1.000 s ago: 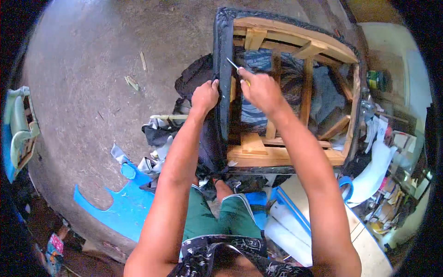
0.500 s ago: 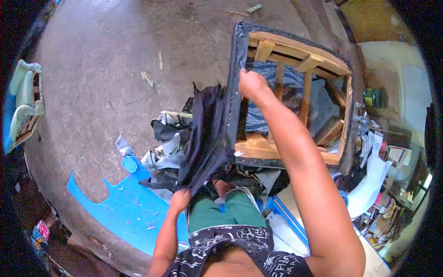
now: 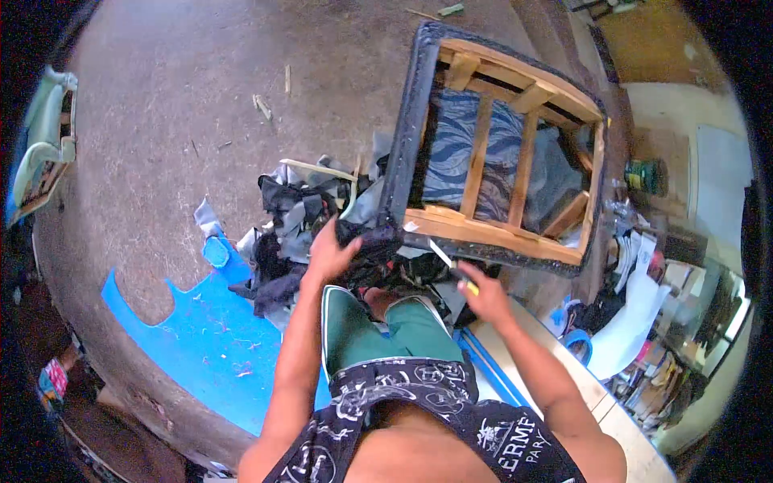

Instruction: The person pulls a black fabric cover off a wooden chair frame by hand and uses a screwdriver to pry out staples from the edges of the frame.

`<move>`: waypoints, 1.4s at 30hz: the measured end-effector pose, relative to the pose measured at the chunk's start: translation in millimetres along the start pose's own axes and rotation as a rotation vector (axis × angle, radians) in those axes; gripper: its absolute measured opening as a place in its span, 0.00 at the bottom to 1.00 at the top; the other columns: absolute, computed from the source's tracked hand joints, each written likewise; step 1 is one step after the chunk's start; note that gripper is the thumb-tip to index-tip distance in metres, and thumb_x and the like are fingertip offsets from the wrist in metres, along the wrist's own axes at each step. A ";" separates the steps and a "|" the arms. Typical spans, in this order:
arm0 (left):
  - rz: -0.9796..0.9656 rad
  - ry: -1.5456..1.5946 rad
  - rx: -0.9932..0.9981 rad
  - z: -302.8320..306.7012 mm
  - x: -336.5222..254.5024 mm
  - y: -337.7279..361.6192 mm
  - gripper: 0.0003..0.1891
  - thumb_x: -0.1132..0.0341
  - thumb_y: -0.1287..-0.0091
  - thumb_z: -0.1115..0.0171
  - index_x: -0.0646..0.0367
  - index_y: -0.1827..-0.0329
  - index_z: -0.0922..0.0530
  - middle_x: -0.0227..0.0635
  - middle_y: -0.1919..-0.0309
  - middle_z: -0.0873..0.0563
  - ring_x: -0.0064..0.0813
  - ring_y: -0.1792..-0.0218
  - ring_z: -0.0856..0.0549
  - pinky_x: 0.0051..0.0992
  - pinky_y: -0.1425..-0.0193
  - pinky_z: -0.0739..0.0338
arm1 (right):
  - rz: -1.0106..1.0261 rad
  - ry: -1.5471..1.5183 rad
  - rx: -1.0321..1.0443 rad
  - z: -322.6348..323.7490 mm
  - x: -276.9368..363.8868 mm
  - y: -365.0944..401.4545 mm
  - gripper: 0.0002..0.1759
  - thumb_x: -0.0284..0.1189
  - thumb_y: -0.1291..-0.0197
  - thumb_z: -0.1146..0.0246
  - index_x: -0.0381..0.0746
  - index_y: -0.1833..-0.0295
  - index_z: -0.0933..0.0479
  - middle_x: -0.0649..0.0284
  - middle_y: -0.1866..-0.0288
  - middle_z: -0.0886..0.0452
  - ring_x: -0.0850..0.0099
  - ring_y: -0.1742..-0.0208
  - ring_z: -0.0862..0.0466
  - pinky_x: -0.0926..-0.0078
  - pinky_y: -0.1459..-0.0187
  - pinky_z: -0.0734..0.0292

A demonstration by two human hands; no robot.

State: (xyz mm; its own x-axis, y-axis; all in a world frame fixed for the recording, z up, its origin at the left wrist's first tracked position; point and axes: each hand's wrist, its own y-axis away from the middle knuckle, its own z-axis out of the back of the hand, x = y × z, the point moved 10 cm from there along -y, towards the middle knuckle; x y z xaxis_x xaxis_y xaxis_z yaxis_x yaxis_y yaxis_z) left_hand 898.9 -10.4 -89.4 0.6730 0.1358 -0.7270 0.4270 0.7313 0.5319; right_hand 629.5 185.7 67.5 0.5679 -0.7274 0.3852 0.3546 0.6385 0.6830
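Observation:
My right hand (image 3: 485, 296) is closed round the yellow and black handle of a knife-like tool (image 3: 442, 256), whose pale blade points up and left at the near edge of a frame. That wooden frame (image 3: 475, 223) has dark padded material (image 3: 403, 133) around its outside and patterned cloth (image 3: 455, 149) behind its slats. My left hand (image 3: 328, 256) is over a heap of black and grey fabric scraps (image 3: 278, 270), thumb and fingers apart, with nothing visible held.
A blue sheet (image 3: 201, 338) lies at the lower left. Wood pieces (image 3: 262, 107) are on the floor (image 3: 177, 121). A pale green upholstered piece (image 3: 44, 137) stands far left. At the right are a white sheet (image 3: 636, 322) and stacked scraps (image 3: 668, 374).
My left hand has let go of the long black fabric, now down near the heap, and moved up. My right hand has come down from the frame's left side to its near edge.

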 end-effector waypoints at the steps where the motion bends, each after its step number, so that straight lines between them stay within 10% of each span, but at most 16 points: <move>1: -0.063 0.043 -0.050 -15.7 -21.9 -22.0 0.41 0.49 0.38 0.31 0.65 0.27 0.36 0.59 0.36 0.24 0.54 0.35 0.24 0.42 0.31 0.30 | -0.014 -0.009 0.028 -17.5 -25.2 25.9 0.28 0.45 0.35 0.37 0.52 0.31 0.27 0.49 0.43 0.17 0.47 0.42 0.18 0.56 0.40 0.23; 5: 0.224 -0.258 0.260 -121.2 -21.9 -56.4 0.35 0.42 0.27 0.49 0.71 0.37 0.28 0.62 0.46 0.17 0.58 0.43 0.18 0.48 0.36 0.26 | -0.150 -0.010 0.137 -50.7 -100.2 112.7 0.28 0.46 0.36 0.37 0.53 0.31 0.26 0.48 0.44 0.17 0.46 0.44 0.17 0.54 0.41 0.22; 9: -0.097 -0.547 0.164 -96.9 -70.6 -25.5 0.16 0.55 0.25 0.52 0.53 0.49 0.19 0.52 0.55 0.13 0.55 0.57 0.13 0.49 0.57 0.17 | -0.325 -0.067 0.086 -52.3 -160.1 174.1 0.28 0.47 0.36 0.36 0.54 0.32 0.25 0.49 0.44 0.17 0.47 0.44 0.17 0.54 0.42 0.22; 14: -0.390 -0.682 0.306 -127.7 -45.6 -56.2 0.19 0.61 0.26 0.56 0.63 0.59 0.18 0.55 0.64 0.13 0.55 0.61 0.13 0.50 0.56 0.18 | -0.533 -0.121 0.038 -70.6 -231.6 218.2 0.26 0.47 0.36 0.36 0.54 0.33 0.24 0.49 0.43 0.17 0.47 0.44 0.17 0.54 0.42 0.22; 16: -0.219 -0.657 0.322 -125.8 -33.1 -55.5 0.22 0.57 0.24 0.57 0.65 0.60 0.18 0.59 0.61 0.14 0.59 0.58 0.14 0.52 0.53 0.20 | -0.542 -0.184 -0.016 -84.8 -251.0 218.8 0.26 0.47 0.35 0.37 0.53 0.33 0.24 0.49 0.43 0.17 0.48 0.43 0.18 0.54 0.41 0.22; 20: -0.207 -0.588 0.178 -132.5 -6.4 -60.2 0.28 0.51 0.22 0.58 0.68 0.59 0.18 0.66 0.58 0.16 0.65 0.54 0.17 0.54 0.45 0.23 | -0.172 -0.500 -0.489 -46.1 -204.6 153.7 0.25 0.44 0.35 0.36 0.53 0.33 0.25 0.47 0.48 0.16 0.47 0.48 0.16 0.56 0.47 0.20; 27: -0.353 -0.999 0.578 -130.0 -53.2 -64.2 0.25 0.55 0.23 0.57 0.65 0.63 0.16 0.57 0.63 0.13 0.62 0.57 0.15 0.51 0.50 0.21 | -0.190 -0.595 -0.684 -8.0 -173.0 85.3 0.24 0.39 0.33 0.38 0.48 0.33 0.24 0.44 0.60 0.15 0.43 0.58 0.15 0.54 0.58 0.19; 29: -0.347 -0.625 0.363 -129.7 6.8 -86.4 0.22 0.58 0.25 0.56 0.65 0.65 0.17 0.56 0.64 0.13 0.59 0.59 0.13 0.49 0.54 0.20 | -0.157 -0.606 -0.732 -2.0 -177.5 82.8 0.23 0.39 0.34 0.37 0.48 0.34 0.24 0.44 0.59 0.15 0.43 0.58 0.15 0.54 0.58 0.19; 31: -0.746 -0.931 -0.449 -150.3 -7.8 -4.4 0.20 0.59 0.25 0.54 0.66 0.62 0.18 0.56 0.64 0.12 0.56 0.63 0.12 0.48 0.60 0.18 | -0.189 -0.621 -0.651 5.5 -178.4 83.6 0.22 0.39 0.35 0.36 0.47 0.36 0.21 0.44 0.57 0.15 0.44 0.57 0.15 0.55 0.57 0.19; 32: -0.201 -0.974 0.259 -203.1 100.9 -20.0 0.19 0.60 0.26 0.53 0.66 0.58 0.19 0.55 0.64 0.12 0.53 0.66 0.12 0.46 0.65 0.17 | -0.186 -0.621 -0.665 18.3 -188.0 80.5 0.22 0.39 0.35 0.36 0.47 0.36 0.21 0.44 0.57 0.15 0.44 0.57 0.15 0.55 0.57 0.19; 36: -0.537 -1.110 0.640 -127.4 -65.1 -0.2 0.21 0.55 0.25 0.53 0.63 0.63 0.19 0.53 0.69 0.13 0.53 0.66 0.12 0.48 0.62 0.17 | -0.210 -0.657 -0.548 14.1 -201.4 77.6 0.22 0.37 0.35 0.35 0.46 0.36 0.21 0.46 0.49 0.16 0.48 0.47 0.17 0.61 0.50 0.19; 41: -0.298 -0.757 0.398 -114.8 -48.9 -66.6 0.22 0.53 0.26 0.48 0.64 0.69 0.18 0.52 0.69 0.12 0.56 0.67 0.12 0.48 0.63 0.19 | -0.250 -0.694 -0.462 36.2 -199.3 77.7 0.19 0.37 0.35 0.35 0.45 0.40 0.19 0.50 0.47 0.15 0.52 0.45 0.15 0.65 0.46 0.20; 42: -0.004 -1.125 0.329 -131.2 -15.1 -32.6 0.22 0.52 0.28 0.45 0.61 0.68 0.14 0.52 0.70 0.12 0.50 0.67 0.11 0.44 0.64 0.20 | -0.221 -0.683 -0.478 35.7 -199.2 75.7 0.20 0.37 0.36 0.35 0.44 0.40 0.18 0.49 0.47 0.16 0.52 0.45 0.16 0.64 0.45 0.20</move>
State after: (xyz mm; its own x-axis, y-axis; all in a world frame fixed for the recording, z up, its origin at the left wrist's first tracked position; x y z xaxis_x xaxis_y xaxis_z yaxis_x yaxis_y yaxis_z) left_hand 795.5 51.4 -152.7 0.7557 -0.6546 -0.0234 0.4554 0.4994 0.7370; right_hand 516.6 369.9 64.7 -0.0678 -0.7411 0.6679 0.7658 0.3905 0.5110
